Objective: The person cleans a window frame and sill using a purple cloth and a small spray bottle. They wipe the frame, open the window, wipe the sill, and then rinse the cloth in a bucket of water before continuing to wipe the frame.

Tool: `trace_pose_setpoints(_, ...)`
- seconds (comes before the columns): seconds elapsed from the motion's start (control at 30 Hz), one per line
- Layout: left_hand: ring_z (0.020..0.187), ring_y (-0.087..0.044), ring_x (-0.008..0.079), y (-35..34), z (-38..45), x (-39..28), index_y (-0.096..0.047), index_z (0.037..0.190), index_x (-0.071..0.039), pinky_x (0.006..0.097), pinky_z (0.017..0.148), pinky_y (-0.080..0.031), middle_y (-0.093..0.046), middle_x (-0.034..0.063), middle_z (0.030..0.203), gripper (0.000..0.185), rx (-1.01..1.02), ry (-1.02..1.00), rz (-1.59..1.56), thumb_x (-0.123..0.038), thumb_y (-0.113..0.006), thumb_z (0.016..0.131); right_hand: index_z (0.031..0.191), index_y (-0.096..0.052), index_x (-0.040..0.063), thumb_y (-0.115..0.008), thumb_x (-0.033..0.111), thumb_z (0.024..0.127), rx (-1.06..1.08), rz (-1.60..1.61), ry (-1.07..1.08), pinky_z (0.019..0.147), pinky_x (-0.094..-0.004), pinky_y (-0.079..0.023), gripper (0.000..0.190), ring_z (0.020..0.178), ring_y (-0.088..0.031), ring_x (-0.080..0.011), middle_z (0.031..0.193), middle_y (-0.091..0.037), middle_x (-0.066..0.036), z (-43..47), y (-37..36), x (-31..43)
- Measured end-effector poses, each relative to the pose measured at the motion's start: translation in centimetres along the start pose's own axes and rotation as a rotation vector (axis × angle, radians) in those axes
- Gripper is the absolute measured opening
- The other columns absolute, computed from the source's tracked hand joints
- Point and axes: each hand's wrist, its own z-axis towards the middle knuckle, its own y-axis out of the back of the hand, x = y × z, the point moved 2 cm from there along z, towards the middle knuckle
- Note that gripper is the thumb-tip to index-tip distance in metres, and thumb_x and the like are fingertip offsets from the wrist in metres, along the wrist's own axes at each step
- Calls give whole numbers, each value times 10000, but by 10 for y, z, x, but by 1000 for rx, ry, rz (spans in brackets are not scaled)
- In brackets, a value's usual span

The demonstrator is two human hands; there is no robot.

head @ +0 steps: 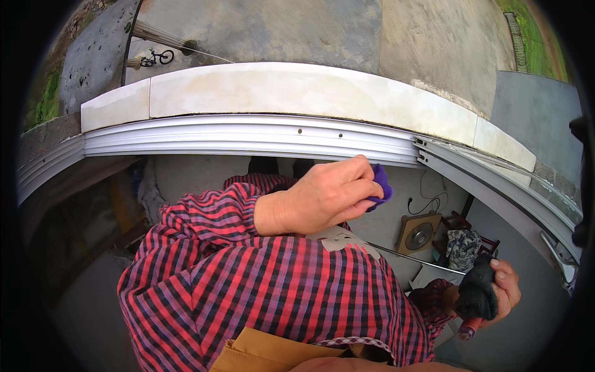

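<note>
My left hand (327, 193) is closed on a crumpled purple cloth (381, 188), just beside the lower edge of a white metal sliding-window track (241, 136). At the right, lower down, my right hand (504, 290) grips a bunched black cloth (476, 290). The end of a red object (469, 327) sticks out below that cloth; its kind is unclear. A thin metal rod (418, 261) runs up to the black cloth, and whether it is joined to anything in the hand cannot be told. Both sleeves are of red and black checked fabric.
Beyond the track lies a pale stone sill (279, 88), with a concrete yard (325, 32) and a bicycle (157, 57) far below. A window sash with a metal handle (558, 260) stands at the right. Indoors are a square fan-like appliance (418, 235), a cord and patterned fabric (464, 249).
</note>
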Motion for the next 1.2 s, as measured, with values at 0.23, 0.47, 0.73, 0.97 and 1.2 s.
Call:
trace_pose_setpoints(0.23, 935, -616, 283, 74, -40, 35, -680, 1130, -45, 399, 807, -505, -619, 111, 1086, 360, -109, 226, 801, -78, -789, 788, 914, -570, -2, -668, 518, 950, 12, -70, -274, 693, -398, -560, 530, 782, -672, -290, 937, -654, -174, -41, -66, -2)
trace_pose_setpoints(0.47, 922, -591, 306, 27, -32, 66, -649, 1071, -21, 406, 826, -487, -586, 120, 1038, 274, -79, 208, 916, -72, -722, 812, 881, -611, 9, -591, 425, 1008, 103, -157, -297, 684, -379, -539, 436, 737, -663, -295, 876, -687, -151, -49, -80, -7)
trace_pose_setpoints(0.73, 857, -600, 344, -105, 64, 49, -627, 1003, -49, 425, 735, -513, -566, 110, 943, 166, -90, -13, -99, -100, -721, 876, 896, -601, -7, -453, 500, 1053, 97, -257, -321, 685, -381, -547, 552, 752, -661, -287, 880, -676, -168, -53, -68, -1)
trace_pose_setpoints(0.97, 791, -631, 270, -24, -11, 20, -656, 1020, -37, 368, 674, -533, -584, 92, 926, 270, 104, -82, 53, -73, -773, 779, 891, -605, -15, -494, 426, 1039, 154, -233, -408, 701, -379, -551, 478, 770, -665, -285, 904, -674, -173, -58, -83, -10)
trace_pose_setpoints(1.2, 805, -641, 292, 12, -26, 51, -678, 1023, -37, 392, 682, -528, -623, 100, 933, 249, -47, 127, 424, -40, -774, 793, 900, -606, -3, -658, 87, 800, 94, -41, -543, 698, -340, -520, 145, 747, -659, -273, 892, -677, -143, -87, -86, -12)
